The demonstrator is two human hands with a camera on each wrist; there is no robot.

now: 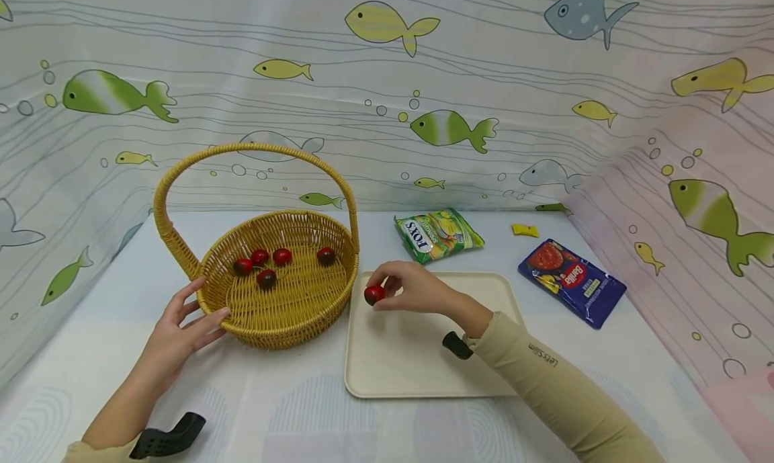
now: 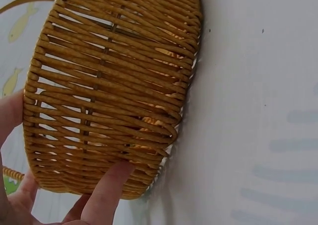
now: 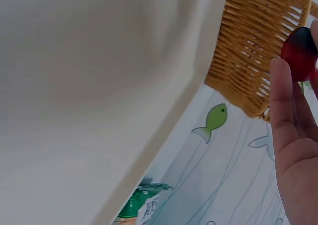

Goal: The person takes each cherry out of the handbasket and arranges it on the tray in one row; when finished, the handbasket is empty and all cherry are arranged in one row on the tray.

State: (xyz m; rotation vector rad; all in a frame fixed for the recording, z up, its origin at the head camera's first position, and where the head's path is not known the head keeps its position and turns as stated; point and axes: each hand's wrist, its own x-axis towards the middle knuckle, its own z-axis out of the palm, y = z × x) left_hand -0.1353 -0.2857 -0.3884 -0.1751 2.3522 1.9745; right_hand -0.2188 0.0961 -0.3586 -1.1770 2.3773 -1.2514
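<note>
A fish-print sheet [image 1: 387,93] backs the bench [image 1: 290,402]; the basket [image 1: 290,335] sits at ten o'clock from the tray [image 1: 411,362]. The left hand [image 1: 181,325] grips the basket's rim, fingers loosely spread. Around the tray, a blue pouch [image 1: 571,281] lies at two, green bag [image 1: 439,234] at twelve, yellow packet [image 1: 525,230] between. The right hand [image 1: 414,287], fingers nearly closed, pinches one cherry [image 1: 374,296] above the tray's ten o'clock corner, basket wall between it and five more cherries [image 1: 266,279]

I see one glossy, round, dark red cherry [image 1: 374,295] pinched in the right fingers [image 1: 387,271], over the left part of a cream, rectangular, round-cornered tray [image 1: 411,369]. Left of that, I have a golden-brown woven wicker basket [image 1: 284,335] with a tall arched handle, left fingers [image 1: 190,292] on its rim; inside lie five similar cherries [image 1: 282,256], one apart at right.
</note>
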